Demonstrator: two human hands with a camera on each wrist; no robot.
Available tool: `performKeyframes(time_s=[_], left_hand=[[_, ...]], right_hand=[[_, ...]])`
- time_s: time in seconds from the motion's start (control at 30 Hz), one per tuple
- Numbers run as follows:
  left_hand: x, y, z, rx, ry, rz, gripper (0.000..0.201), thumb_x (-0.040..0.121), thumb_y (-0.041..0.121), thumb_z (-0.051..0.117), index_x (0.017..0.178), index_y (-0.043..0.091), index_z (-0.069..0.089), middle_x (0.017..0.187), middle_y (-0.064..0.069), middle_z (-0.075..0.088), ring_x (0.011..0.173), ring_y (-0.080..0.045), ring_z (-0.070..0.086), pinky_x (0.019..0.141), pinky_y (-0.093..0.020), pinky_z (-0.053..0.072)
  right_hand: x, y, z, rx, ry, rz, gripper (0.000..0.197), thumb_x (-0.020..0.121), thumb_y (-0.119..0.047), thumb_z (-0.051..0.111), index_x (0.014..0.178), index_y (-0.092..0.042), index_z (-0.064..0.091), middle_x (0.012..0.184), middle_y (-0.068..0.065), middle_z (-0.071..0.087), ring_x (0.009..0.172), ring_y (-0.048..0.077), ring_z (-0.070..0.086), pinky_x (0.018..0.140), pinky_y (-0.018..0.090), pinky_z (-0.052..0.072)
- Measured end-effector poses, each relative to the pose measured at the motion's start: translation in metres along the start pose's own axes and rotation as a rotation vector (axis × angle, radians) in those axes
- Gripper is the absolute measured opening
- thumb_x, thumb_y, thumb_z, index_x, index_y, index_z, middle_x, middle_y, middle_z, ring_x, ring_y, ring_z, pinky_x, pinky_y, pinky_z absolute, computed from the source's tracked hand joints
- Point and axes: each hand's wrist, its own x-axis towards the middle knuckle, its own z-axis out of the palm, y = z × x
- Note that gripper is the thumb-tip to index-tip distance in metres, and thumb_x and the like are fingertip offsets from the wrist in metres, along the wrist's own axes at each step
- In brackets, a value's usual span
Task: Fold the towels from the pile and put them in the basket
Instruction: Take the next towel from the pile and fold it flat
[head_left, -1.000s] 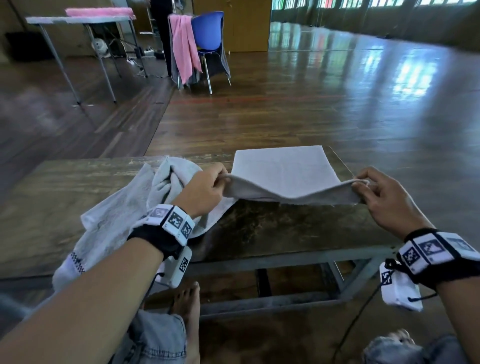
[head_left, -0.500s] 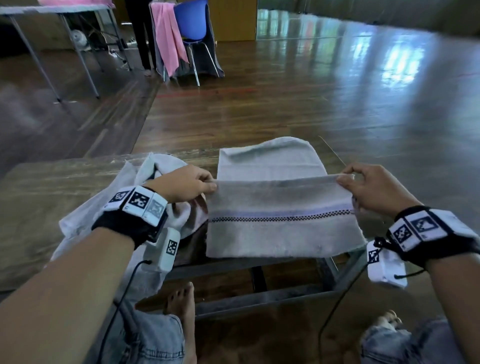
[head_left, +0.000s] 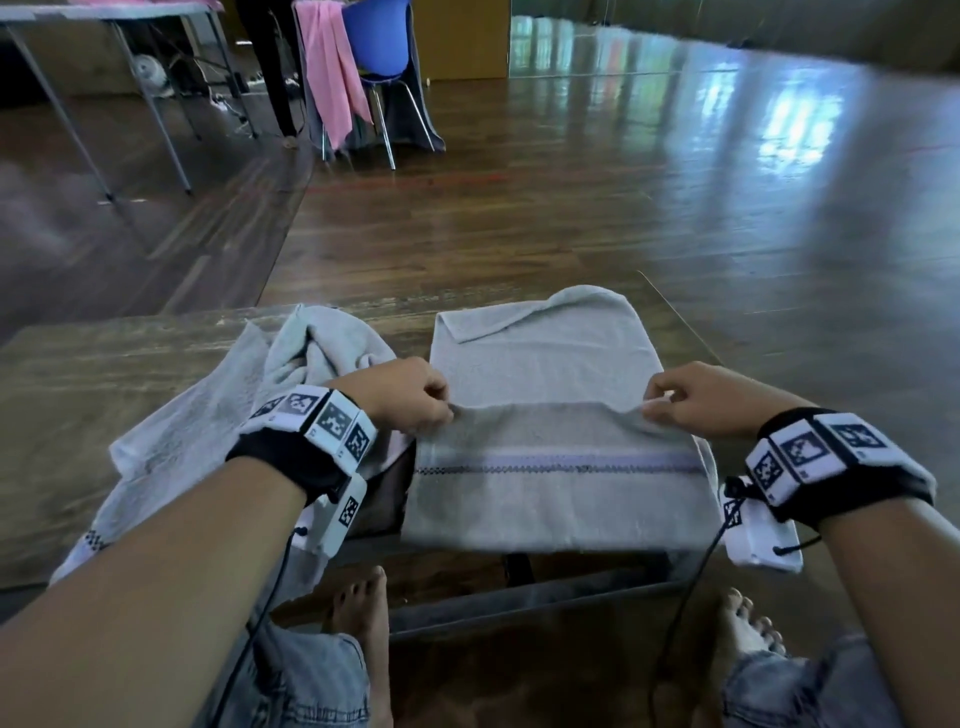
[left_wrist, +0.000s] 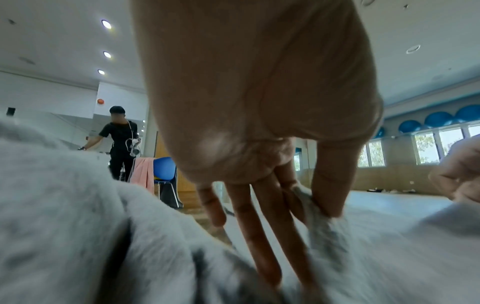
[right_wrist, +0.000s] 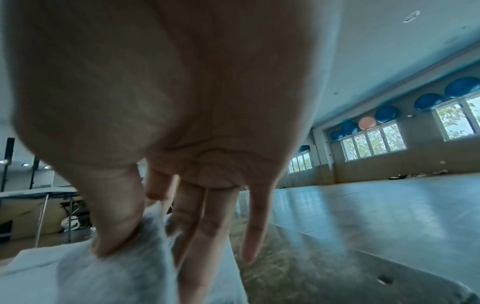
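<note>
A pale grey terry-cloth towel with a woven purple and black band (head_left: 550, 467) lies spread on the worn, dark wooden table (head_left: 104, 374), its near part folded over so the band shows and its near hem hanging a little past the table's front edge. The far end lies flat, with one corner turned back in a soft triangle. The left hand (head_left: 405, 397) pinches the left end of the fold line between thumb and forefinger; the left wrist view shows a tuft of nubby cloth caught there while the other fingers (left_wrist: 262, 236) reach down straight. The right hand (head_left: 696, 400) pinches the right end of the same fold, thumb pressed onto fluffy pile, remaining fingers (right_wrist: 255, 226) extended toward the table. Just left of this towel sits a rumpled heap of similar pale towels (head_left: 249, 415), creased and draping off the table's front. Beyond the table, a blue plastic chair (head_left: 374, 47) carries a pink cloth (head_left: 332, 78) over glossy wooden flooring.
</note>
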Motion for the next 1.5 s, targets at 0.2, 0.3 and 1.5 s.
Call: performKeyframes(time_s=[0.2, 0.3, 1.5], left_hand=[[0.004, 0.003, -0.008, -0.118, 0.295, 0.107, 0.02, 0.09, 0.016, 0.06, 0.071, 0.011, 0.062, 0.065, 0.002, 0.059, 0.059, -0.01, 0.049, 0.056, -0.018, 0.038], [0.016, -0.005, -0.006, -0.17, 0.538, 0.099, 0.019, 0.093, 0.016, 0.06, 0.082, 0.0, 0.063, 0.076, -0.012, 0.065, 0.068, -0.019, 0.052, 0.065, -0.029, 0.041], [0.067, -0.01, 0.005, 0.048, 0.12, 0.1, 0.021, 0.089, 0.023, 0.063, 0.086, 0.009, 0.078, 0.117, -0.001, 0.065, 0.106, -0.021, 0.06, 0.094, -0.039, 0.047]], right_hand=[[0.007, 0.002, -0.003, 0.136, 0.409, 0.001, 0.024, 0.093, -0.042, 0.061, 0.073, -0.028, 0.063, 0.078, -0.008, 0.066, 0.079, 0.016, 0.06, 0.072, 0.036, 0.045], [0.016, 0.009, -0.003, 0.125, 0.48, 0.075, 0.021, 0.094, -0.04, 0.057, 0.079, -0.026, 0.062, 0.084, -0.002, 0.066, 0.082, 0.023, 0.06, 0.074, 0.037, 0.047], [0.063, -0.03, 0.016, 0.019, 0.141, -0.03, 0.022, 0.096, -0.043, 0.057, 0.078, -0.032, 0.059, 0.087, -0.012, 0.062, 0.084, 0.015, 0.062, 0.078, 0.037, 0.051]])
